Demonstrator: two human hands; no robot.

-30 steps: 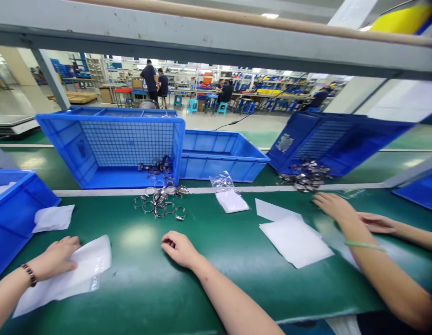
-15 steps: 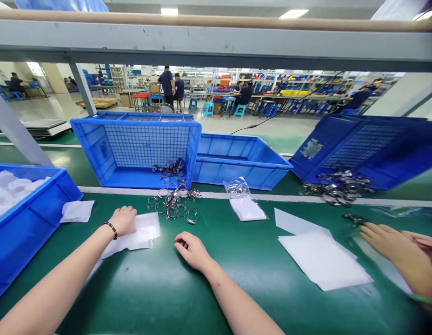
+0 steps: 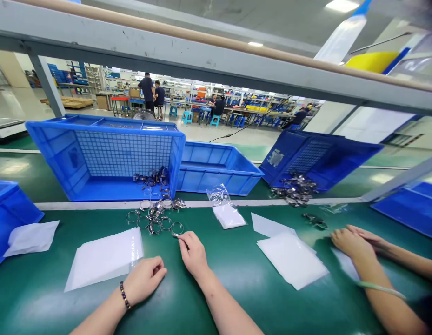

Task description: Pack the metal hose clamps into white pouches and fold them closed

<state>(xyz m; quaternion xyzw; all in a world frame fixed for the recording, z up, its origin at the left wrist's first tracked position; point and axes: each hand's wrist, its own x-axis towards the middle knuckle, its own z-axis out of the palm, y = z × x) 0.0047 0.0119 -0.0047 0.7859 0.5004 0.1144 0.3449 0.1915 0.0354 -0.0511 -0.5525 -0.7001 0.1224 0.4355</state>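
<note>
My right hand (image 3: 195, 253) pinches the screw end of a metal ring clamp (image 3: 177, 228) at the near edge of a loose group of ring clamps (image 3: 155, 226). My left hand (image 3: 144, 280), with a beaded bracelet, is closed with curled fingers, and nothing shows in it. It rests beside the lower right corner of a stack of white sheets or bags (image 3: 104, 258). More clamps lie inside the tipped blue crate (image 3: 107, 186) behind. A clear bag with white contents (image 3: 229, 216) lies right of the rings.
Another person's hands (image 3: 355, 242) work at the right, near dark clamps (image 3: 315, 221) and white sheets (image 3: 292, 260). A blue crate (image 3: 221, 179) stands behind, another tipped crate (image 3: 327, 163) at right. A white piece (image 3: 32, 237) lies left. A shelf beam (image 3: 202, 60) crosses above.
My left hand has left the white bags and moved right and nearer. My right hand has reached forward and taken hold of a ring clamp. The view has turned right and tilted.
</note>
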